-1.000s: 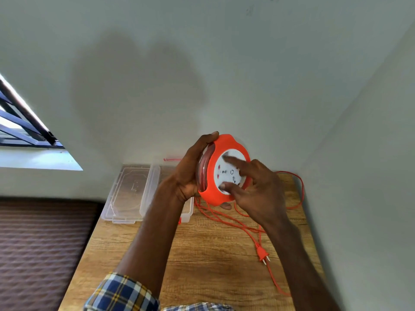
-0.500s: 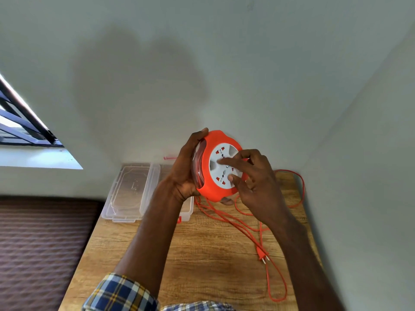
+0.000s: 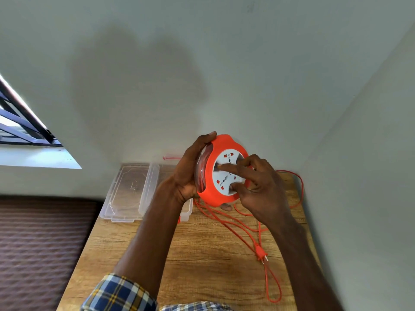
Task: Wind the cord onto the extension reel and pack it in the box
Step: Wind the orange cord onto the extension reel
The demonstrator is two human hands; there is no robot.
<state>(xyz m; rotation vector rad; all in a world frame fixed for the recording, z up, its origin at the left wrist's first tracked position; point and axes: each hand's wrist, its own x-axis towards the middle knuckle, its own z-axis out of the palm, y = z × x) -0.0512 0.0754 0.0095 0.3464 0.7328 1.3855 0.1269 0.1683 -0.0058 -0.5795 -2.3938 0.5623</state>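
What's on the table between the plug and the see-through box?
In the head view, orange cord loops and bare wood lie between the plug and the box.
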